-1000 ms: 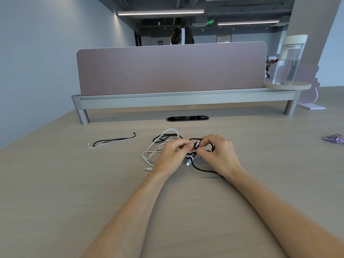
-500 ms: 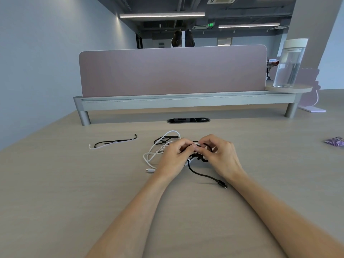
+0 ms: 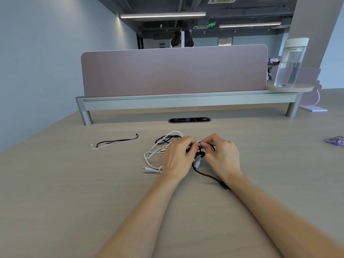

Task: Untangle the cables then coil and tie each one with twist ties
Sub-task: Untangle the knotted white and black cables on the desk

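A white cable (image 3: 151, 155) and a black cable (image 3: 205, 175) lie tangled together in the middle of the wooden desk (image 3: 74, 192). My left hand (image 3: 176, 159) and my right hand (image 3: 222, 157) meet over the knot, fingertips pinching the strands where white and black cross. The black cable's free end trails toward me and its plug lies beside my right wrist. A white plug rests on the desk left of my left hand. Two twist ties (image 3: 115, 142), one black and one white, lie on the desk to the left.
A pink divider panel (image 3: 173, 71) on a grey rail stands across the back of the desk. A clear water bottle (image 3: 289, 64) sits on a round shelf at the right. A cable port (image 3: 189, 120) is set into the desk. A purple wrapper (image 3: 335, 145) lies far right.
The black cable's free end has slid out from under my right hand and now lies stretched toward me. Both hands stay on the knot, fingers shifting slightly.
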Motion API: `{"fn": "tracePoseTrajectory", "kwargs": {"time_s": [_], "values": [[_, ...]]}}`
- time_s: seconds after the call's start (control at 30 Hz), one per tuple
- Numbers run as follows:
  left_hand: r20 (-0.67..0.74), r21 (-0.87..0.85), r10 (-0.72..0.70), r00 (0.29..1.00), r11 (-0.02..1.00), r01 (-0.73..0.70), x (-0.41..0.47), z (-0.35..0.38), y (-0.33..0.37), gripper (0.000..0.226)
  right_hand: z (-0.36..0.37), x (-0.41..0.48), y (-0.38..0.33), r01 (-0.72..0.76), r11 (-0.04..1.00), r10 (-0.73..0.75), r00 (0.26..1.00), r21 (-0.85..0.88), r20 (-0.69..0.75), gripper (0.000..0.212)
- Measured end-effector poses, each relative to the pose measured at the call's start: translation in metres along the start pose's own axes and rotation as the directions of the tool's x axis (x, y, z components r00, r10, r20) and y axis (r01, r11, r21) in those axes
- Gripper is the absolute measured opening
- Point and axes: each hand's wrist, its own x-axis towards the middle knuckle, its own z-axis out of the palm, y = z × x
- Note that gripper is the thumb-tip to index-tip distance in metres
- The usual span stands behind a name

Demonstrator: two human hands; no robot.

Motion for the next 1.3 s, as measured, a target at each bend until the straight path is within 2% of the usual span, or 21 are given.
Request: {"fn": "tracePoseTrajectory", "kwargs": {"time_s": [0.13, 0.33, 0.43, 0.57, 0.7, 0.83, 0.97, 1.13, 1.23, 1.3], "values": [[-0.048, 0.023, 0.006, 0.999, 1.000, -0.005, 0.000, 0.004, 0.005, 0.019, -0.002, -0.001, -0.003, -0.045, 0.998, 0.045, 0.999, 0.035, -0.007, 0.008], [-0.069, -0.152, -0.110, 0.991, 0.983, 0.099, 0.001, 0.000, 0.005, 0.020, -0.004, 0.001, -0.003, -0.094, 0.986, 0.093, 0.996, 0.139, 0.007, 0.010], [-0.069, -0.175, -0.188, 0.980, 0.969, 0.173, 0.001, 0.003, 0.010, 0.019, -0.003, 0.002, -0.003, -0.087, 0.973, 0.070, 0.994, 0.214, 0.087, 0.010], [-0.087, -0.189, -0.286, 0.954, 0.945, 0.266, 0.002, 0.003, 0.012, 0.018, -0.002, 0.002, -0.005, -0.022, 0.978, 0.006, 0.997, 0.207, 0.078, 0.007], [-0.143, -0.107, -0.237, 0.961, 0.969, 0.224, 0.000, 0.003, 0.014, 0.015, -0.001, 0.002, -0.004, -0.023, 0.974, 0.006, 0.997, 0.223, 0.074, 0.008], [-0.227, 0.062, -0.079, 0.971, 0.993, 0.096, -0.003, 0.007, 0.016, 0.010, -0.002, 0.003, -0.002, -0.093, 0.963, 0.085, 0.995, 0.255, 0.044, 0.010], [-0.248, 0.018, -0.111, 0.962, 0.993, 0.119, -0.002, 0.007, 0.014, 0.008, -0.002, 0.002, -0.005, -0.104, 0.959, 0.096, 0.994, 0.263, 0.042, 0.010], [-0.170, -0.083, -0.187, 0.967, 0.981, 0.175, 0.000, 0.006, 0.013, 0.008, -0.005, 0.005, 0.000, -0.191, 0.947, 0.196, 0.981, 0.260, 0.006, 0.012], [-0.047, -0.228, -0.260, 0.964, 0.943, 0.243, 0.002, 0.002, 0.009, 0.007, -0.008, 0.007, 0.001, -0.207, 0.924, 0.214, 0.977, 0.322, 0.014, 0.012], [0.029, -0.252, -0.302, 0.953, 0.920, 0.299, 0.003, 0.002, 0.004, 0.008, -0.007, 0.007, 0.001, -0.197, 0.904, 0.196, 0.980, 0.379, 0.042, 0.010]]}}
